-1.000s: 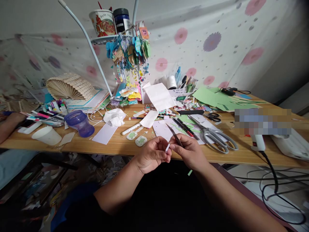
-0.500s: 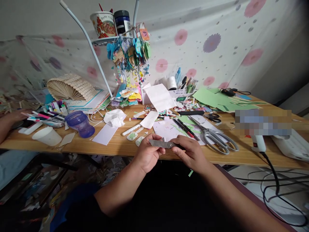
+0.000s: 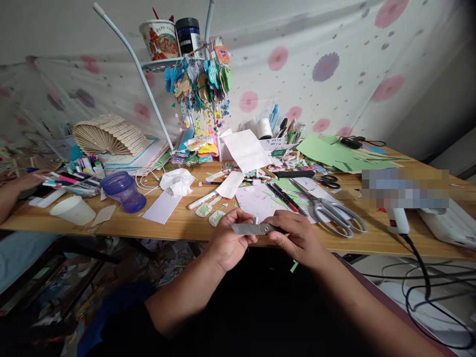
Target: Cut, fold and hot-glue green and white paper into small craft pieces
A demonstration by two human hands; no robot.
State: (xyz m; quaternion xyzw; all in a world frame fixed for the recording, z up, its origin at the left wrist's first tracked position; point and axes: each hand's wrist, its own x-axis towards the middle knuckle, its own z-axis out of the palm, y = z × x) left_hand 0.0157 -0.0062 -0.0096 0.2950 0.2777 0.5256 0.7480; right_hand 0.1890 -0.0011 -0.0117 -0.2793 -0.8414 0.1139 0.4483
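Note:
My right hand (image 3: 299, 238) grips the handle end of a small pair of scissors (image 3: 248, 228). The grey blades lie level and point left, just over the front edge of the wooden table (image 3: 178, 225). My left hand (image 3: 227, 239) closes around the blade tips, thumb on top. It pinches a small white paper strip (image 3: 255, 220) that peeks out above the blades between my two thumbs. Both hands touch each other in front of my body.
Large grey scissors (image 3: 334, 210), pens (image 3: 286, 196) and paper scraps lie just behind my hands. A purple cup (image 3: 124, 191) and a white cup (image 3: 72, 210) stand at the left, a glue gun (image 3: 397, 220) with its cable at the right. Another person's hand (image 3: 15, 186) rests at the far left.
The scissors swung from pointing up and away to lying level with the blades to the left. My left hand shifted from pinching the strip upright to closing over the blades.

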